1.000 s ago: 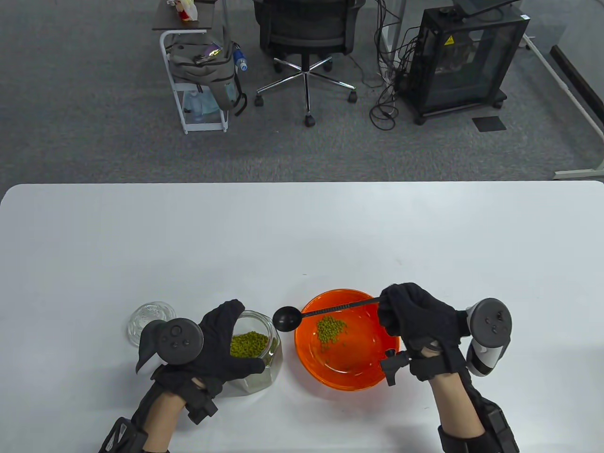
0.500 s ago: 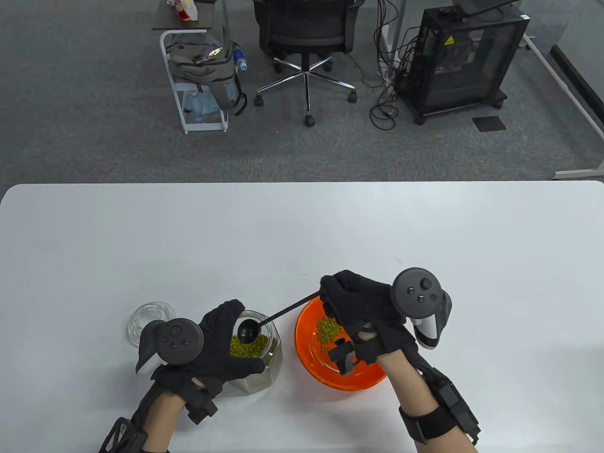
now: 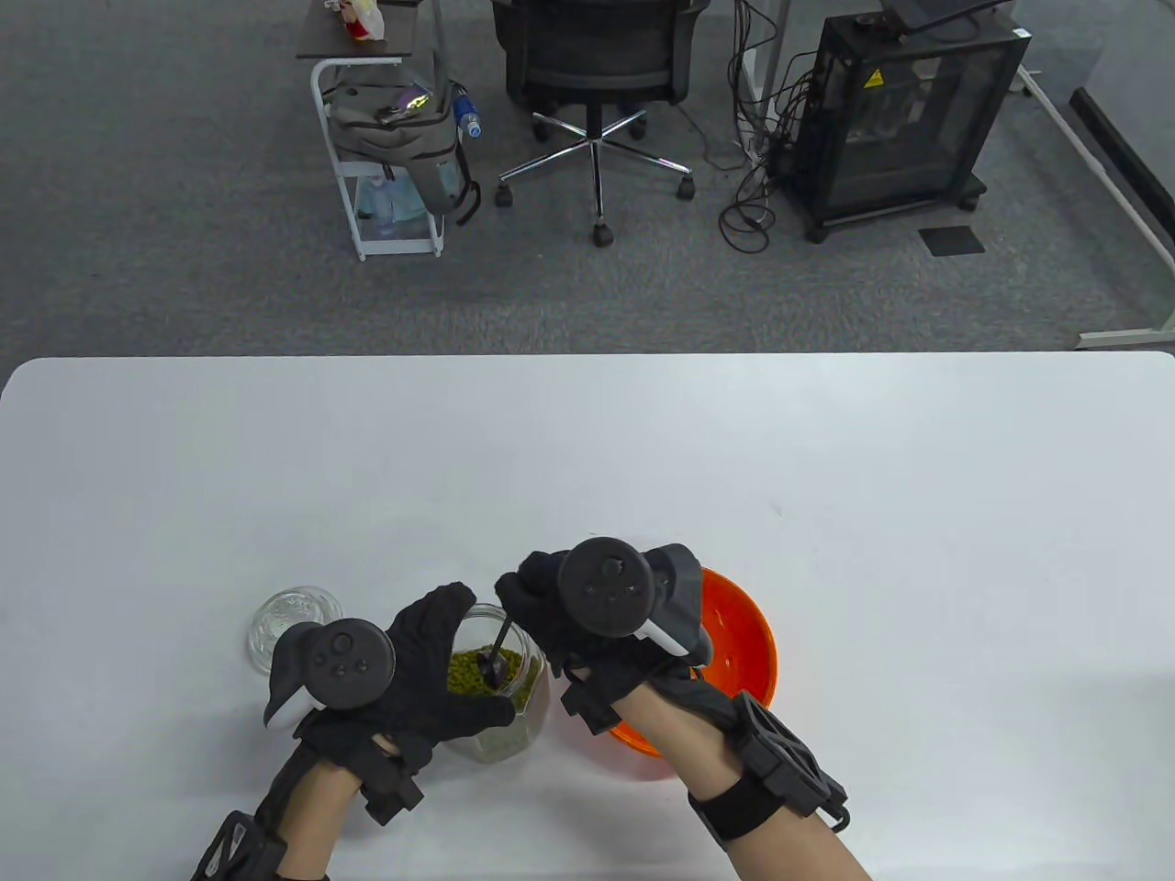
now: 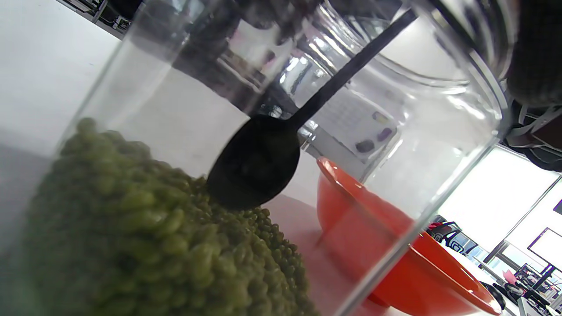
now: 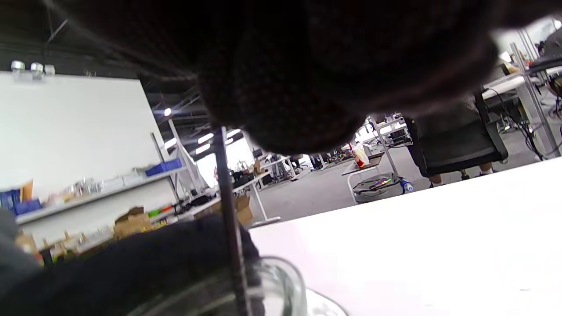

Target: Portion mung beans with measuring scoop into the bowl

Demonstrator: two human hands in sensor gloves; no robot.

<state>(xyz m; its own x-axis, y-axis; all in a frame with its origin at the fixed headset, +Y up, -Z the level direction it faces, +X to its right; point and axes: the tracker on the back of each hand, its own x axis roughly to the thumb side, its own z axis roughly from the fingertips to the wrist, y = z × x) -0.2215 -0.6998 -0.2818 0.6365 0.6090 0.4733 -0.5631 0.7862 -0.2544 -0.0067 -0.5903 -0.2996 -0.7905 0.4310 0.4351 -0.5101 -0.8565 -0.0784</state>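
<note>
A clear glass jar (image 3: 523, 707) of green mung beans (image 3: 473, 674) stands at the table's front, and my left hand (image 3: 431, 684) grips it around the rim and side. My right hand (image 3: 542, 610) holds the black measuring scoop (image 3: 493, 663) by its thin handle, steeply down into the jar. In the left wrist view the scoop's head (image 4: 254, 162) touches the top of the mung beans (image 4: 145, 245) inside the jar (image 4: 439, 166). The orange bowl (image 3: 748, 642) sits right of the jar, largely hidden under my right wrist. The right wrist view shows the scoop's handle (image 5: 228, 210) entering the jar's mouth (image 5: 281, 281).
A round glass lid (image 3: 289, 619) lies on the table left of the jar. Past the white table's (image 3: 587, 440) far edge are an office chair (image 3: 597, 83), a small cart (image 3: 386, 138) and a black cabinet (image 3: 900, 119) on grey carpet.
My right hand has swung left from over the bowl to above the jar, tipping the empty scoop down into the beans. The left hand has stayed on the jar.
</note>
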